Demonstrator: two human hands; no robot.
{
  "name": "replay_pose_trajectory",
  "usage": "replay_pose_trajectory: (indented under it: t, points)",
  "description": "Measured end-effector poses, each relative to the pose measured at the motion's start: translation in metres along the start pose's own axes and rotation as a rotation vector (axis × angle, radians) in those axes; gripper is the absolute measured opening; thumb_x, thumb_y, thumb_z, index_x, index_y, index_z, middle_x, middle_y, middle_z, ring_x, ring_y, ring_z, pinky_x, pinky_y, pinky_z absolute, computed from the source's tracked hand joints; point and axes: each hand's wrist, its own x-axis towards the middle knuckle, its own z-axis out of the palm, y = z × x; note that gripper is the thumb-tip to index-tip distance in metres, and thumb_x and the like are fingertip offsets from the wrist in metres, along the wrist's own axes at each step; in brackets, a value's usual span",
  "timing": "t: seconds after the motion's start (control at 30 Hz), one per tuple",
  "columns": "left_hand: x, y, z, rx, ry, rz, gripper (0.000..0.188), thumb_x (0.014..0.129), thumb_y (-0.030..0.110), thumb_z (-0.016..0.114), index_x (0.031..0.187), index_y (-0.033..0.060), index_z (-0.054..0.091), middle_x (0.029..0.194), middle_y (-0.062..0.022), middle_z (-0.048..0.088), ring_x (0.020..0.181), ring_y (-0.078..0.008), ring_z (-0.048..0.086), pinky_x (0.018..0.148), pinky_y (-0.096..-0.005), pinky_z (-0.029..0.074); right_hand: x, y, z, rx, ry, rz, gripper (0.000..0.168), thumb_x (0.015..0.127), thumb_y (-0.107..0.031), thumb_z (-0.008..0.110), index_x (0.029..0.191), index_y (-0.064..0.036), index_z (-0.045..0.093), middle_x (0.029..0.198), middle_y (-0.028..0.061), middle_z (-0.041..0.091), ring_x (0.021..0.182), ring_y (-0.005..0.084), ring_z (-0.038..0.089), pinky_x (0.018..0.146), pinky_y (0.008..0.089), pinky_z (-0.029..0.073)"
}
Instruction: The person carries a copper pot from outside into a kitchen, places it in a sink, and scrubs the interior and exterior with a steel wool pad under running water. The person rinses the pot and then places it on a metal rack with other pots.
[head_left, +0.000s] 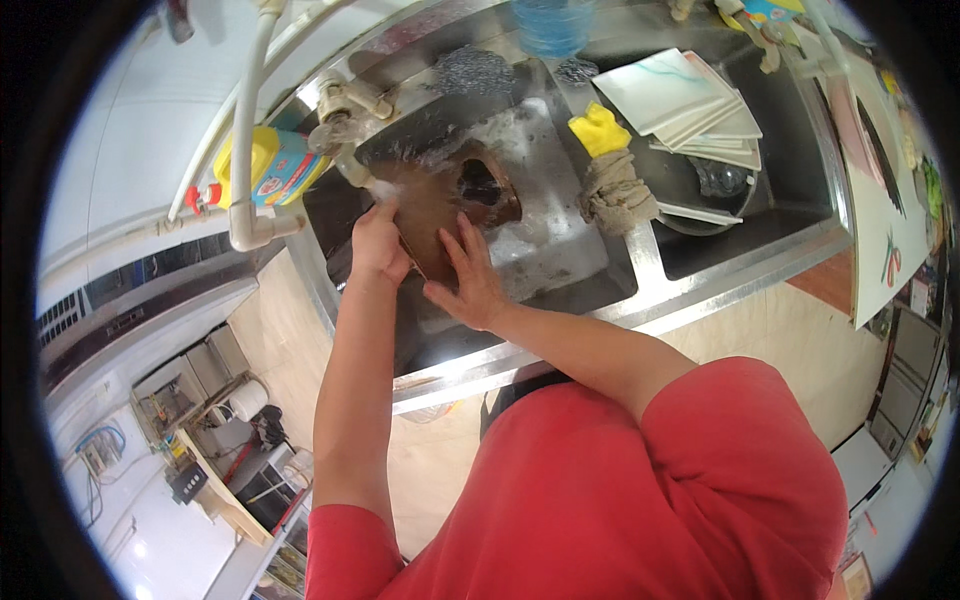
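My left hand (380, 241) grips the near-left edge of a flat brown board (427, 217) inside the left stainless-steel sink basin (555, 262). A dark opening shows near the board's far right end; it may be a handle hole. My right hand (472, 281) rests on the board with its fingers spread. From the tap (352, 166), water runs onto the board just beyond my left hand. Splashing blurs part of the board's surface.
A bunched grey-brown cloth (616, 191) and a yellow cloth (600, 129) lie on the divider. White square plates (660, 90) lean over a round pan (750, 199) in the right basin. A yellow-and-blue jug (274, 166) stands left, steel-wool scourers (474, 71) behind, scissors (891, 262) far right.
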Motion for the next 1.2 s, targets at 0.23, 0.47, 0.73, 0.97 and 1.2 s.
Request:
replay_pose_trajectory:
  t: [0.23,0.47,0.73,0.97,1.2]
  points:
    - [0.031,-0.001,0.004,0.069,0.088,0.000,0.020,0.096,0.000,0.057,0.114,-0.0066,0.058,0.110,-0.0182,0.066,0.098,-0.0317,0.067,0.085,-0.0449,0.056,0.014,-0.002,0.000,-0.131,-0.122,0.295,0.098,0.082,-0.020,0.074,0.161,-0.018,0.017,0.160,0.0343,0.010,0.137,0.0578,0.034,0.110,0.0587,0.039]
    - [0.061,-0.059,0.014,0.050,-0.135,0.307,0.036,0.100,0.025,0.065,0.128,0.0026,0.061,0.110,-0.0094,0.068,0.102,-0.0190,0.063,0.091,-0.0327,0.050,0.081,-0.019,-0.035,-0.013,-0.133,0.444,0.077,0.092,-0.023,0.052,0.161,-0.028,0.019,0.138,0.0343,0.051,0.119,0.0492,0.059,0.105,0.0487,0.046]
    - [-0.025,-0.075,-0.129,1.246,-0.716,0.494,0.030,0.097,0.025,0.062,0.122,0.0083,0.070,0.116,-0.0140,0.071,0.106,-0.0264,0.066,0.097,-0.0401,0.049,0.100,-0.006,-0.072,0.353,-0.126,0.662,0.071,0.085,-0.001,0.053,0.152,-0.017,0.035,0.130,0.0239,0.060,0.114,0.0372,0.064,0.088,0.0469,0.057]
    - [0.009,-0.058,-0.153,1.586,-0.712,0.874,0.019,0.088,0.019,0.068,0.104,0.0089,0.070,0.097,-0.0174,0.071,0.094,-0.0404,0.067,0.081,-0.0481,0.054,0.126,0.002,-0.132,0.432,-0.238,1.026,0.045,0.076,-0.005,0.058,0.121,-0.002,0.055,0.104,0.0179,0.062,0.093,0.0416,0.065,0.070,0.0605,0.059]
    - [-0.003,-0.027,-0.090,1.520,-0.770,0.684,0.022,0.095,0.026,0.066,0.094,0.0044,0.065,0.088,-0.0220,0.069,0.085,-0.0435,0.066,0.073,-0.0495,0.052,0.165,0.088,-0.124,0.600,-0.190,1.214,0.036,0.079,-0.015,0.060,0.113,-0.005,0.060,0.108,0.0153,0.065,0.103,0.0370,0.066,0.083,0.0636,0.053]
